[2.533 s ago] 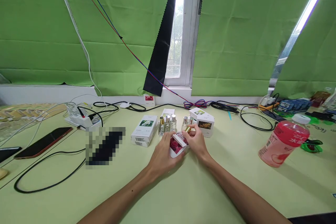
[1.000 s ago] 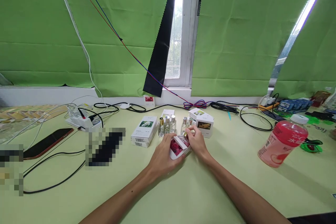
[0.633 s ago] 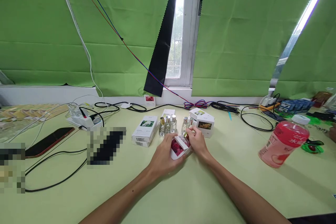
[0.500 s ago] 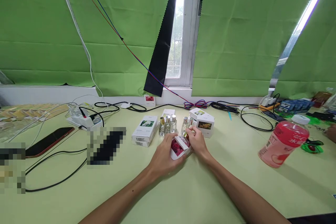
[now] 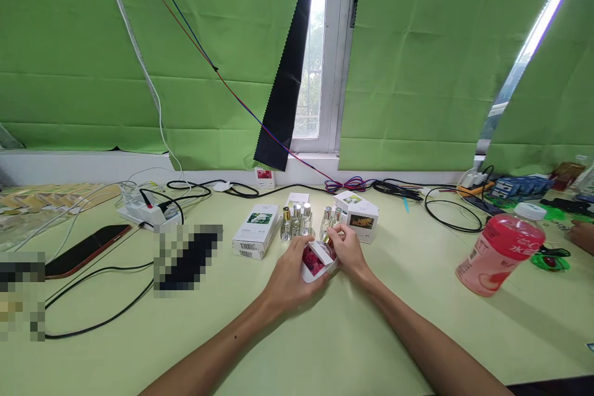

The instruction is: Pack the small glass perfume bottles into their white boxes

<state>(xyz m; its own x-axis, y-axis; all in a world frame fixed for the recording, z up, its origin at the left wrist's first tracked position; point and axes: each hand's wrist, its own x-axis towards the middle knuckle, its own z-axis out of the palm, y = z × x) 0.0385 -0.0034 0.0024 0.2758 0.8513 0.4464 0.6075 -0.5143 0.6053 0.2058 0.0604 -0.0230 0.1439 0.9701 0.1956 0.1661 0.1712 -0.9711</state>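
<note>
A small white box with red flowers printed on it is gripped by my left hand, fingers along its left side and thumb below. My right hand pinches a small glass bottle with a gold cap at the box's upper right end; much of the bottle is hidden. Behind the box stand several small glass bottles, with a gold-capped one at the left and silver-capped ones beside it. White boxes with flower pictures stand on both sides, one at the left and one at the right.
On the green table, a pink drink bottle leans at the right. A phone, a power strip and black cables are at the left. Another person's hand shows at the far right edge.
My right hand and the gold-capped bottle have shifted very slightly left and down. The other person's hand at the far right has moved a little inward.
</note>
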